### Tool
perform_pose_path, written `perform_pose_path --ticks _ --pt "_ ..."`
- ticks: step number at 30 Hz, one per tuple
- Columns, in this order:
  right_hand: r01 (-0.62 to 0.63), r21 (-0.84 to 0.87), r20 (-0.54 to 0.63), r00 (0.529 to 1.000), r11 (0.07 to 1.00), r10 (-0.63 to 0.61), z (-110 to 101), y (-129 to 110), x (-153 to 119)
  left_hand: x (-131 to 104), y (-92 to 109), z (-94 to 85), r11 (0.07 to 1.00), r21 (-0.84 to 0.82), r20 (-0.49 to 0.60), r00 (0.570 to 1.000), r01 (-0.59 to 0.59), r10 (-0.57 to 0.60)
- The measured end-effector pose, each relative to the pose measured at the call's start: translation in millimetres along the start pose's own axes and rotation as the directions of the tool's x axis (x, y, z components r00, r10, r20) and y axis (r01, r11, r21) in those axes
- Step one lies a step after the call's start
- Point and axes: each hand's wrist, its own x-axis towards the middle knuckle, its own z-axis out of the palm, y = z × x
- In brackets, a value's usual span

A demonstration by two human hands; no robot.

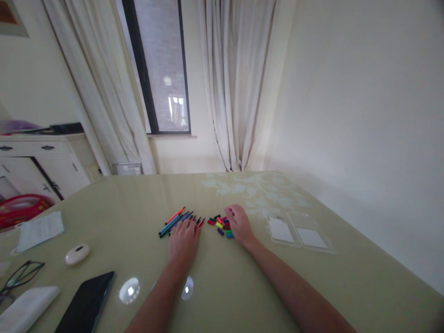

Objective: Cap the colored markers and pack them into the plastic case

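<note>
Several uncapped marker pens (175,222) lie side by side on the pale green table, tips toward the upper right. My left hand (183,235) rests over their lower right part, fingers spread across the pens. To the right is a small pile of coloured caps (219,225). At the right edge of that pile is my right hand (238,222), its fingers bent inward and partly hidden; whether it holds a cap cannot be made out.
An open clear plastic case (296,231) lies right of my right hand. On the left are a phone (86,303), a white box (27,307), glasses (23,275), a round white case (77,254) and a face mask (40,230). A wall borders the table's right side.
</note>
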Motion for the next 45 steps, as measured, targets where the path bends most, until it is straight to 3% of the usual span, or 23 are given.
perform_pose_path --ticks 2,5,9,17,24,33,41,45 --pt "0.079 -0.064 0.132 0.989 0.995 -0.070 0.7 -5.9 -1.5 0.0 3.4 0.4 1.000 0.025 0.012 1.000 0.001 -0.001" --pt "0.206 -0.162 0.343 0.929 0.965 -0.141 3.3 -12.8 -5.2 -0.7 7.3 0.7 0.998 0.056 0.013 1.000 0.005 -0.006" --pt "0.280 -0.253 0.469 0.872 0.926 -0.136 6.7 -14.3 -8.5 -1.5 7.6 1.6 0.997 0.076 -0.023 0.999 0.026 -0.025" --pt "0.314 -0.230 0.494 0.853 0.921 -0.167 3.2 -17.9 -9.1 -0.1 1.6 2.6 0.991 -0.120 -0.160 0.984 0.055 -0.074" --pt "0.329 -0.252 0.482 0.858 0.910 -0.177 4.4 -17.9 -10.4 -0.2 6.9 -0.5 0.874 -0.467 -0.102 0.974 0.135 -0.205" --pt "0.418 -0.194 0.516 0.813 0.887 -0.270 4.4 -18.0 -10.4 3.3 16.0 -2.2 0.767 -0.641 -0.205 0.955 0.034 -0.213" --pt "0.467 -0.106 0.595 0.737 0.878 -0.320 -10.8 -35.3 -27.3 -0.8 23.6 -14.0 0.647 -0.761 -0.163 0.952 0.046 -0.259" --pt "0.388 -0.146 0.595 0.769 0.910 -0.232 -40.4 -37.2 -46.6 -6.6 39.2 -23.0 0.518 -0.849 -0.052 0.959 0.103 -0.277"
